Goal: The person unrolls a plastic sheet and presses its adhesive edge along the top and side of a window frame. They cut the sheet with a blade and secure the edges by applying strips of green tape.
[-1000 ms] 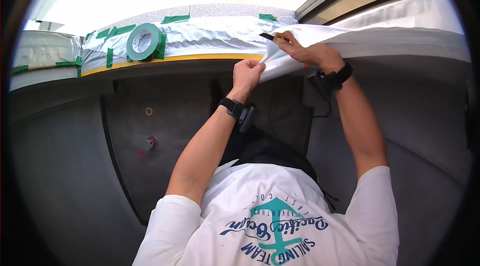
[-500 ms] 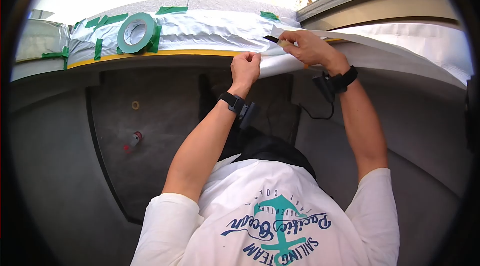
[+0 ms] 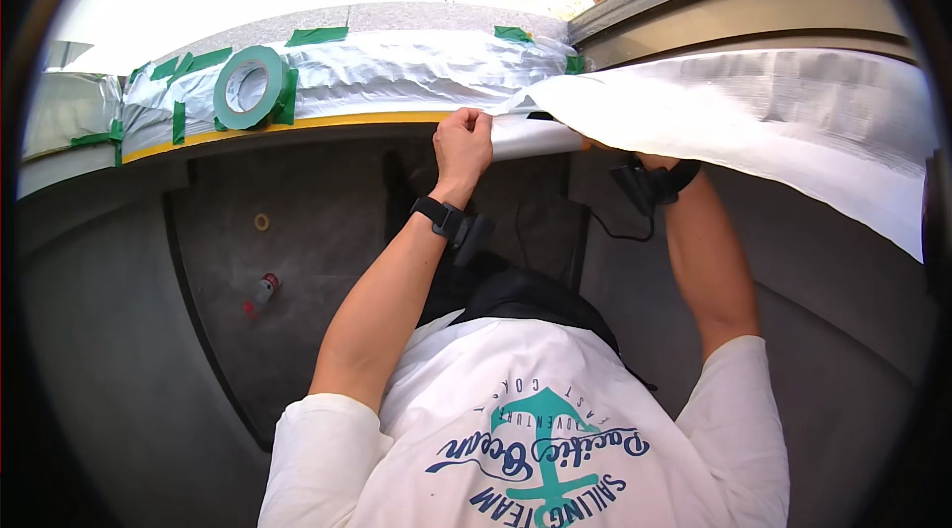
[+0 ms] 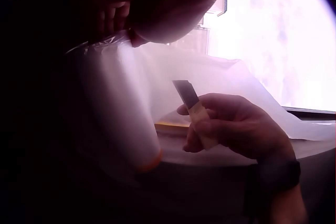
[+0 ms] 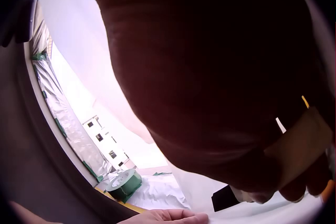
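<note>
White sheeting (image 3: pixel 714 102) spreads from a roll (image 3: pixel 535 137) at the ledge. The left hand (image 3: pixel 462 153) pinches the sheet's edge at the roll's left end, thumb against curled fingers. Under the raised sheet, the right hand is mostly hidden in the head view; the left wrist view shows this right hand (image 4: pixel 236 127) pinching a cutter with a dark blade and pale handle (image 4: pixel 199 116), beside the roll (image 4: pixel 118 103). The right wrist view shows the cutter's dark end (image 5: pixel 224 199) near the left fingertips.
A green tape roll (image 3: pixel 249 88) stands on the film-covered ledge (image 3: pixel 397 67), which has green tape strips and a yellow edge. A window frame (image 3: pixel 744 2) is at the upper right. A small ring (image 3: pixel 262 222) and a bottle (image 3: pixel 267 287) lie on the floor.
The sheet has risen and billowed over the right hand, which has gone from plain sight to beneath it. The left hand has moved slightly left in the head view, still pinching.
</note>
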The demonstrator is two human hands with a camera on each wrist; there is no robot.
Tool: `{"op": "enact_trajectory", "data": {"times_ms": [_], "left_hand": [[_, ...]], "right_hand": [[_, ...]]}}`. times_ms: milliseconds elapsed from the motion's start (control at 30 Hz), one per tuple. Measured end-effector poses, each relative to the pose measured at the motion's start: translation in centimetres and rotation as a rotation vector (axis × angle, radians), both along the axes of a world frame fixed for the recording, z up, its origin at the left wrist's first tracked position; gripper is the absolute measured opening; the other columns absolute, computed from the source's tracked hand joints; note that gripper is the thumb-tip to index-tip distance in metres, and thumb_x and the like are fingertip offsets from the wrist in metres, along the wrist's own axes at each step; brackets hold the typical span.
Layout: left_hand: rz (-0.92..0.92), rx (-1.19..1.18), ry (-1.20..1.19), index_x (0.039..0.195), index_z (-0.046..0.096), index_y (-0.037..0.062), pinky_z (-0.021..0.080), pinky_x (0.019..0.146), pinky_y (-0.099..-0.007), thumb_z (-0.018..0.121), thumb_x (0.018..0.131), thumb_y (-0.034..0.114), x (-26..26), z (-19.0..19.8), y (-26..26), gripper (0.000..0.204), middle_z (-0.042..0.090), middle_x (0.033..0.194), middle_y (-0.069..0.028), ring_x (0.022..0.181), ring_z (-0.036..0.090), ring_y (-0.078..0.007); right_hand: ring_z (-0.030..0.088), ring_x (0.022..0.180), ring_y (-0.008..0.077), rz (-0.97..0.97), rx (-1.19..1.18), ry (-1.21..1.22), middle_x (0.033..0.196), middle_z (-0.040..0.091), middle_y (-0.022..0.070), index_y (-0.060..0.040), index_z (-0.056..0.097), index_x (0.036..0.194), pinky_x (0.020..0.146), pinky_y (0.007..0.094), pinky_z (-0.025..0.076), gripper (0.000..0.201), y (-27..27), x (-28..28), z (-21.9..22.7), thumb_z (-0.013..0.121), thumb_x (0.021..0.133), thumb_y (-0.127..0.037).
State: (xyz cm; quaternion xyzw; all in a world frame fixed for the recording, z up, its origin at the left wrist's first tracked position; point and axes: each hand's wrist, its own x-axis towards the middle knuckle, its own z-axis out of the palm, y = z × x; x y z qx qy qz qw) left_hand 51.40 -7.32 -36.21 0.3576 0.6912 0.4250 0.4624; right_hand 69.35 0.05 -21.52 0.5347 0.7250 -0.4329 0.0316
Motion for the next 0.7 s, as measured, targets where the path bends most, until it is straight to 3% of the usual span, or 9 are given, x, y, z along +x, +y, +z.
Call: {"op": "enact_trajectory", "data": {"times_ms": [133,200,433,700], "left_hand": [[-0.014,-0.021,0.019,0.095,0.071,-0.0019,0.051,0.069,-0.0308,0.067,0.087,0.021,0.1,-0.1,-0.6,0.025,0.073,0.080,-0.0110,0.070,0.067,-0.0158],[0.052,0.013,0.002,0.089,0.071,-0.0007,0.052,0.069,-0.0339,0.067,0.088,0.020,0.3,0.2,-0.8,0.021,0.071,0.076,-0.0125,0.069,0.068,-0.0225],[0.089,-0.020,-0.069,0.089,0.071,-0.0009,0.052,0.070,-0.0345,0.067,0.089,0.021,0.7,-0.5,-1.5,0.022,0.071,0.078,-0.0139,0.071,0.068,-0.0237],[0.110,0.050,0.039,0.088,0.068,0.0008,0.051,0.068,-0.0375,0.063,0.090,0.021,1.4,0.0,-1.6,0.021,0.068,0.074,-0.0145,0.068,0.065,-0.0273]], "right_hand": [[0.061,0.071,0.0150,-0.054,0.027,0.074,0.086,0.066,0.0051,-0.0072,0.063,0.113,0.064,0.0289,0.051,0.026,-0.7,0.1,0.4,0.062,0.092,-0.022],[0.061,0.071,0.0147,-0.078,0.039,0.112,0.085,0.066,0.0051,-0.0070,0.064,0.113,0.063,0.0286,0.051,0.026,-1.6,0.1,0.8,0.062,0.092,-0.021],[0.061,0.070,0.0138,-0.155,0.084,0.246,0.084,0.066,0.0050,-0.0062,0.064,0.112,0.061,0.0277,0.051,0.025,-1.9,-1.9,0.9,0.063,0.091,-0.019],[0.062,0.069,0.0127,-0.313,0.111,0.377,0.083,0.066,0.0050,-0.0053,0.065,0.110,0.059,0.0267,0.051,0.023,-3.5,0.7,0.6,0.065,0.090,-0.017]]}}
